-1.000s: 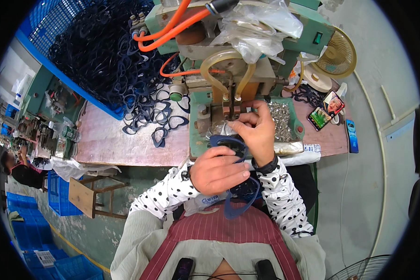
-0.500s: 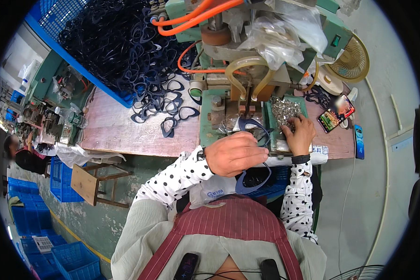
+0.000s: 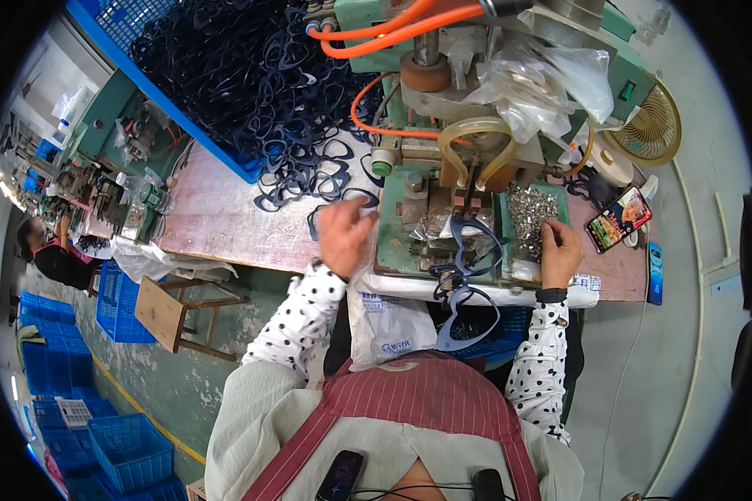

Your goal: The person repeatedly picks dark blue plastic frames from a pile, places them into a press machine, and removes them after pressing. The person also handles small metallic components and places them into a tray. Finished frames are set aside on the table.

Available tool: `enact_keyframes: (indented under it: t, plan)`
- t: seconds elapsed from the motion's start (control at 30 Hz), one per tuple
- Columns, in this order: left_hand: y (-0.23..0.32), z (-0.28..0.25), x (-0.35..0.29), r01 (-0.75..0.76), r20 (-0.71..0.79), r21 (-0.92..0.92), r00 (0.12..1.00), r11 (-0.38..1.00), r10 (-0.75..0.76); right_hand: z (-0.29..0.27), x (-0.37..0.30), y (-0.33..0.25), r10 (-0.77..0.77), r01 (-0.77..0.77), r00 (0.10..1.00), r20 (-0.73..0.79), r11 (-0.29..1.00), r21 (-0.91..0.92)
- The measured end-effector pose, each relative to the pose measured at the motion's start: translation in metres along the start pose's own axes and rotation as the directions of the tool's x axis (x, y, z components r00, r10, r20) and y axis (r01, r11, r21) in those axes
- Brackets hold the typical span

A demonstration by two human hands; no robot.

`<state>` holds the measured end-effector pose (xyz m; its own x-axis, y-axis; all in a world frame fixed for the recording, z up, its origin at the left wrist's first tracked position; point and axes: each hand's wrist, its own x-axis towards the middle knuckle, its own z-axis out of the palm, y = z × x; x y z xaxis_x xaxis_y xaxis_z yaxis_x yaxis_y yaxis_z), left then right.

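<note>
My left hand (image 3: 345,236), slightly blurred, reaches over the table's front with its fingers apart, close to a dark blue glasses-frame piece (image 3: 364,199) at the edge of a loose spread. My right hand (image 3: 562,256) is at the right side of a green tray (image 3: 555,197) filled with small shiny metal parts (image 3: 530,219). Its thumb and fingers are pinched together; whatever they hold is too small to make out. Under the head of the green press (image 3: 470,203) sits a dark blue glasses frame (image 3: 462,250), a lens ring hanging below the bench edge.
A blue crate (image 3: 175,117) heaped with dark blue frames stands at the back left. Orange hoses (image 3: 401,37) and plastic bags (image 3: 535,83) hang about the press. At right lie a phone (image 3: 618,220) and a fan (image 3: 648,125). A wooden stool (image 3: 163,313) stands at left.
My left hand has moved left from in front of the press to the loose frames. The glasses frame stays at the press, hanging down. My right hand has drawn back slightly from the metal parts.
</note>
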<state>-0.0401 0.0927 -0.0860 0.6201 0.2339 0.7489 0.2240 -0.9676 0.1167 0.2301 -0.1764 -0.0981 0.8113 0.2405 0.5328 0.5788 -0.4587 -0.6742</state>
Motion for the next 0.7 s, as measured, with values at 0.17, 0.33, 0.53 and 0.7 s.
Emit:
enact_keyframes:
  t: [0.17, 0.33, 0.53, 0.7]
  plan:
    - [-0.081, -0.005, -0.019, -0.158, 0.434, 0.219, 0.900, 0.963, 0.049, 0.002, 0.000, -0.002, -0.118, 0.114, 0.992, -0.037, 0.988, -0.102]
    - [-0.091, -0.019, 0.015, -0.203, 0.490, 0.024, 0.856, 0.979, 0.166, -0.001, 0.002, -0.002, -0.060, 0.060, 0.998, 0.000, 0.997, -0.048]
    - [-0.044, -0.026, 0.034, 0.208, 0.094, -0.273, 0.978, 0.939, -0.189, 0.003, 0.009, -0.019, -0.008, 0.008, 1.000, 0.027, 1.000, -0.003]
    - [0.020, -0.042, 0.052, -0.203, -0.114, -0.285, 0.977, 0.937, 0.177, -0.001, 0.010, -0.079, -0.037, 0.014, 0.993, 0.109, 0.978, 0.208]
